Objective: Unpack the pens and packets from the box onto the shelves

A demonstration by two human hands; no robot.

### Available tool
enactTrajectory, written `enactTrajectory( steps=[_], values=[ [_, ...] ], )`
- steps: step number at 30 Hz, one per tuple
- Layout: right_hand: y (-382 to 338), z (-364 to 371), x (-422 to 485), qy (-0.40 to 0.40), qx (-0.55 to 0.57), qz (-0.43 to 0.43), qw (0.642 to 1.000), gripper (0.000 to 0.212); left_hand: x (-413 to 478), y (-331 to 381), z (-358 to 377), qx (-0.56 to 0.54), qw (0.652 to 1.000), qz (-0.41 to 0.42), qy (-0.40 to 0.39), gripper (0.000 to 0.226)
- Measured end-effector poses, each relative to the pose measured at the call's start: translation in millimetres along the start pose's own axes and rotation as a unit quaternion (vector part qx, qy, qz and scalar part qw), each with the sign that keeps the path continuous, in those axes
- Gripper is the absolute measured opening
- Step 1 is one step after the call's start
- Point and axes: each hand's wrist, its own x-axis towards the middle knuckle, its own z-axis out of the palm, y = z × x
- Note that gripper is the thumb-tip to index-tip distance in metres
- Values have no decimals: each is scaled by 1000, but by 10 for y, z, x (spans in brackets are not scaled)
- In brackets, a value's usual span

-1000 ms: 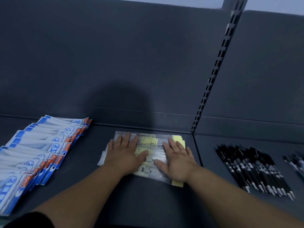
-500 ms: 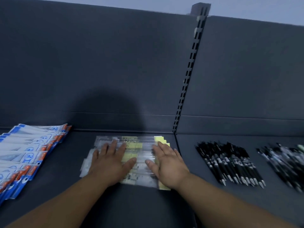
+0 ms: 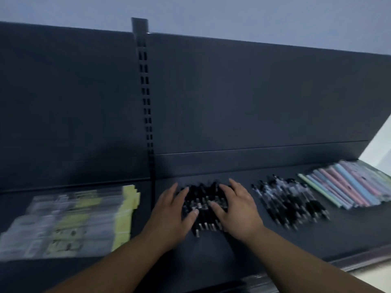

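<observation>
The left hand [image 3: 171,216] and right hand [image 3: 237,210] lay flat on either side of a pile of black pens [image 3: 201,199] on the dark shelf [image 3: 211,261]. Each grip was wide open, with the fingers spread and clasping nothing. Blurred clear and yellow packets [image 3: 63,220] lay further left. Another pen pile [image 3: 289,201] and some pastel pens [image 3: 347,187] lay to the right.

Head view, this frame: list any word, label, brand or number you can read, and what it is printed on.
No text can be read in this frame.
Clear plastic packets with yellow labels: dark print on the labels, blurred by motion, unreadable.
Pile of black pens under the left hand and right hand: no legible marking.
Black-and-clear pens and pastel-coloured pens: nothing legible.
</observation>
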Motion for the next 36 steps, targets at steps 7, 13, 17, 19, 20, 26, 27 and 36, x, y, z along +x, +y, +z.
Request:
enactTrajectory(
  steps=[7, 13, 17, 19, 20, 26, 27, 36],
  values=[
    [679, -160, -14, -115, 83, -55, 988, 54, 361, 653, 537, 130, 990, -12, -48, 71],
    [775, -130, 48, -165, 98, -133, 972, 48, 366, 661, 598, 129, 984, -109, -62, 65],
    [777, -74, 109, -182, 102, -141, 968, 49, 318, 608, 577, 117, 985, -110, -55, 67],
    [781, -69, 133, -191, 102, -154, 964, 49, 303, 574, 572, 111, 986, -111, -57, 67],
    [790, -81, 141, -197, 104, -159, 962, 50, 303, 567, 567, 108, 986, -114, -60, 67],
    [1061, -433, 197, -71, 164, -154, 972, 48, 416, 881, 563, 132, 983, -119, 48, 66],
    [1174, -522, 220, -29, 167, -140, 975, 47, 447, 1014, 598, 125, 984, -94, 79, 65],
    [2386, -755, 258, -45, 135, 121, 982, 82, 728, 2030, 1315, -133, 985, -103, -25, 85]
  ],
)
